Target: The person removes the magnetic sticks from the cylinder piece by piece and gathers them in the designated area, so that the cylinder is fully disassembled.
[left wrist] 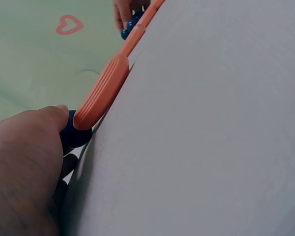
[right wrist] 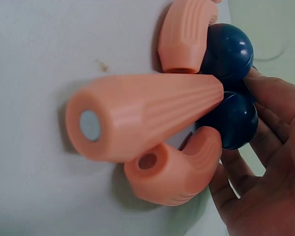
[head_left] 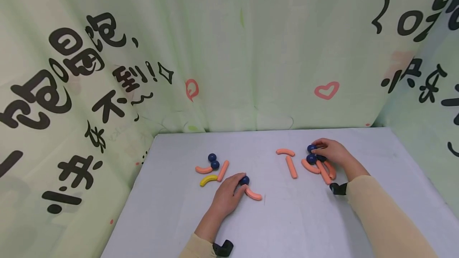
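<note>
On the white table my left hand (head_left: 226, 195) pinches a dark blue ball (head_left: 245, 180), and a curved orange rod (head_left: 254, 194) touches that ball. The left wrist view shows the same ball (left wrist: 74, 137) partly behind the fingers. At the right, my right hand (head_left: 334, 152) grips at a cluster of blue balls (head_left: 311, 159), its fingertips on the farthest ball (head_left: 310, 148). Against this cluster lie a straight orange rod (right wrist: 152, 105), with a pale disc in its end, and curved orange rods (right wrist: 184, 172). My palm and fingers partly hide the balls.
Left of my left hand lie two blue balls (head_left: 212, 157), a curved orange rod (head_left: 203, 169), a straight orange rod (head_left: 223, 171) and a curved yellow rod (head_left: 208, 180). Between the hands are another curved rod (head_left: 285, 152) and straight rod (head_left: 291, 167). A printed curtain (head_left: 229, 51) stands behind.
</note>
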Available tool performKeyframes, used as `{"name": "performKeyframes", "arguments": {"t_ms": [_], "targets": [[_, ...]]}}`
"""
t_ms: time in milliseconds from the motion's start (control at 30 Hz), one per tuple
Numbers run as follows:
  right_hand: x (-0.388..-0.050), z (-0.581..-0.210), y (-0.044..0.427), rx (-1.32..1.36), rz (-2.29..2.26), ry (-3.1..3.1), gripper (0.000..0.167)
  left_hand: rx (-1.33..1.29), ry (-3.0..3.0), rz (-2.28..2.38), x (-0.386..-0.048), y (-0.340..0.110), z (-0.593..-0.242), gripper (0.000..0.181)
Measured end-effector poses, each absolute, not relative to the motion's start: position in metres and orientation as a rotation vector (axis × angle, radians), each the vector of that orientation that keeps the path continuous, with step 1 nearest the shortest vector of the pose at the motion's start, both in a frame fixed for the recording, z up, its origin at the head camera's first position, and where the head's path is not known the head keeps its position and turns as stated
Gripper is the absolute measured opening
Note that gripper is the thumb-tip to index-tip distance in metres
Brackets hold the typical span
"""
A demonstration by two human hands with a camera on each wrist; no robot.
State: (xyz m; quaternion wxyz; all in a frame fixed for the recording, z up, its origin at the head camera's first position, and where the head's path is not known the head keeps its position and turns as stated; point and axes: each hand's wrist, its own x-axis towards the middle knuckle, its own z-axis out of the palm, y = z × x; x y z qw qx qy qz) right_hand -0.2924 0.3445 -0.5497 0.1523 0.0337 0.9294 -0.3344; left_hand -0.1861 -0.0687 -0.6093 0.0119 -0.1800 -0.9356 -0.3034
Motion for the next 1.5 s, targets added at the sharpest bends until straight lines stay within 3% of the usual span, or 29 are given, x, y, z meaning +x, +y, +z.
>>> {"name": "performKeyframes", "arguments": {"t_ms": [800,1500], "targets": [[-0.290,-0.547,0.341,0.089,-0.965,2.655,0.053,-0.514,-2.865,-1.008,-0.188,-0.070,-0.611,0.036],[-0.244,-0.500,0.285,-0.097,-0.996,2.753,0.049,-0.527,-2.868,-0.985,-0.186,-0.070,-0.610,0.036]]}}
